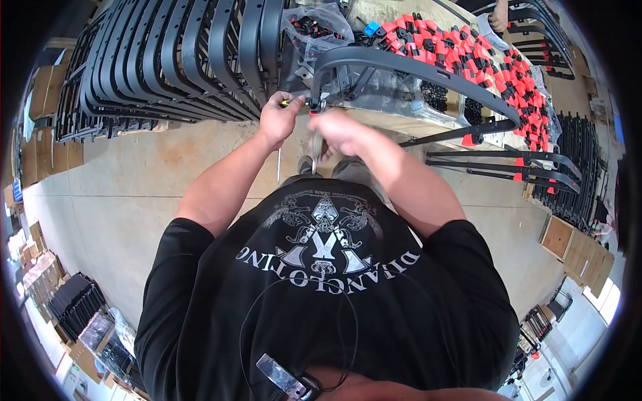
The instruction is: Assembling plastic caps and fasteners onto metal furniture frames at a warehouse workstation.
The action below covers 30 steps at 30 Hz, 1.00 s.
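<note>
My left hand [277,120] is closed round a screwdriver [278,165]. A bit of yellow and black shows at its fingers, and a thin metal shaft points down below. Beside it, my right hand [336,132] is curled round a long metal hand tool [315,150], smeared by motion, so its kind is unclear. Both hands are at the near end of a black curved metal frame [414,63], which arches to the right across the workbench [381,115]. A small red piece shows at that end, partly covered by my right hand.
Many similar black frames [194,53] stand in a row at left. Red and black plastic parts [461,57] heap on the bench, near a clear bag of small parts [317,27]. More frames [508,167] jut out at right. Another person's hand [499,17] shows at the far right.
</note>
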Each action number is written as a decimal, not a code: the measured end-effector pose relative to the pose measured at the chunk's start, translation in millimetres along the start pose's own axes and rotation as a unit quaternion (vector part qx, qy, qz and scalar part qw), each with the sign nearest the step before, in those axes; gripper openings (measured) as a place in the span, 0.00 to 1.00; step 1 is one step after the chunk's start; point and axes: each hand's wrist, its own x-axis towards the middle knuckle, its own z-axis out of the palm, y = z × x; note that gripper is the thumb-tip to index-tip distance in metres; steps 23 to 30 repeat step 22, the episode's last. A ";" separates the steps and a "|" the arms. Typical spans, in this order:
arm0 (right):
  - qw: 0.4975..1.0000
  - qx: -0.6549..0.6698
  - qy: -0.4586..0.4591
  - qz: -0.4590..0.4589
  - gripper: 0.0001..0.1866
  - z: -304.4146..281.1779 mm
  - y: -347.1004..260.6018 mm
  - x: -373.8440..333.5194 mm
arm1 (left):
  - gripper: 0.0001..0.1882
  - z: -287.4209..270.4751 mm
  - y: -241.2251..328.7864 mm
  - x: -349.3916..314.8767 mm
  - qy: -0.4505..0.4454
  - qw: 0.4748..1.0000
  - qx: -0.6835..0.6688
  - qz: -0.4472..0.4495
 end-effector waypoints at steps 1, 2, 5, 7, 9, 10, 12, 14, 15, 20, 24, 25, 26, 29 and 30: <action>0.993 0.115 0.007 -0.002 0.13 -4.9 -0.7 -1.9 | 0.16 1.8 4.0 -3.2 -0.003 1.000 0.000 -0.002; 0.994 0.103 0.016 -0.016 0.14 -6.0 0.2 -8.7 | 0.16 2.2 14.2 -5.9 -0.011 1.000 -0.017 -0.021; 0.965 -0.214 0.128 -0.080 0.12 -9.2 35.1 38.6 | 0.13 8.5 22.2 -4.8 -0.027 0.999 -0.027 -0.025; 0.926 -0.303 0.205 -0.095 0.12 -2.8 42.6 48.3 | 0.11 4.1 17.7 -5.9 -0.026 0.999 -0.022 -0.018; 0.994 -0.083 0.070 0.003 0.13 2.0 7.2 12.4 | 0.11 0.6 17.6 -4.5 -0.055 0.994 -0.076 -0.058; 0.999 -0.004 0.040 0.015 0.13 -3.2 3.9 -1.4 | 0.11 1.9 19.4 -6.3 -0.054 0.994 -0.077 -0.060; 0.999 0.016 0.039 0.002 0.13 -7.6 23.4 14.9 | 0.11 4.3 23.2 -9.2 -0.039 0.996 -0.066 -0.039; 0.922 -0.332 0.159 -0.124 0.13 -8.6 37.7 42.2 | 0.11 5.6 24.1 -6.2 -0.041 0.998 -0.032 -0.025; 0.873 -0.385 0.268 -0.135 0.17 -5.5 42.0 43.8 | 0.11 4.5 21.1 -4.3 -0.036 0.999 0.000 -0.014; 0.999 -0.043 0.029 -0.001 0.16 -4.0 13.2 1.3 | 0.16 5.7 3.0 -6.7 0.016 0.998 0.026 0.063; 0.996 -0.035 0.042 -0.064 0.16 -6.3 24.4 12.2 | 0.17 5.4 8.3 -3.9 0.020 0.996 0.036 0.072; 0.996 -0.035 0.042 -0.064 0.16 -6.3 24.4 12.2 | 0.17 5.4 8.3 -3.9 0.020 0.996 0.036 0.072; 0.996 -0.035 0.042 -0.064 0.16 -6.3 24.4 12.2 | 0.17 5.4 8.3 -3.9 0.020 0.996 0.036 0.072; 0.996 -0.035 0.042 -0.064 0.16 -6.3 24.4 12.2 | 0.17 5.4 8.3 -3.9 0.020 0.996 0.036 0.072; 0.996 -0.035 0.042 -0.064 0.16 -6.3 24.4 12.2 | 0.17 5.4 8.3 -3.9 0.020 0.996 0.036 0.072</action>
